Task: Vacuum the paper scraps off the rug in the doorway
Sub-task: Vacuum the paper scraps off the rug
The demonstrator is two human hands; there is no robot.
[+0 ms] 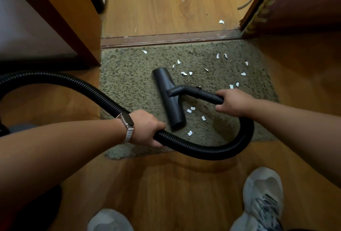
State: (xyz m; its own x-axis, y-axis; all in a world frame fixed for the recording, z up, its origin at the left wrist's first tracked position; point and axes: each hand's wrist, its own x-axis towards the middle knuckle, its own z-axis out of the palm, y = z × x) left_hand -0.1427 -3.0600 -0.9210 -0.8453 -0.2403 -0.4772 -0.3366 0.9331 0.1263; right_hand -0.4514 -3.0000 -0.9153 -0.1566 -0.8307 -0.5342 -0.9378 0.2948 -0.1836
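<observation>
A grey-green shaggy rug (129, 76) lies in the doorway. Several white paper scraps (191, 110) are scattered over its middle and right side. The black vacuum floor nozzle (168, 98) rests flat on the rug, lying lengthwise away from me. My right hand (233, 104) grips the black tube just behind the nozzle. My left hand (147, 129) grips the black ribbed hose (203, 149), which loops from the tube round the rug's near edge and off to the left.
A wooden threshold strip (166, 39) borders the rug's far edge, with laminate floor and one scrap (221, 22) beyond. A wooden door frame (73, 18) stands left, a door (295, 4) right. My two grey sneakers (263, 199) stand on the near floor.
</observation>
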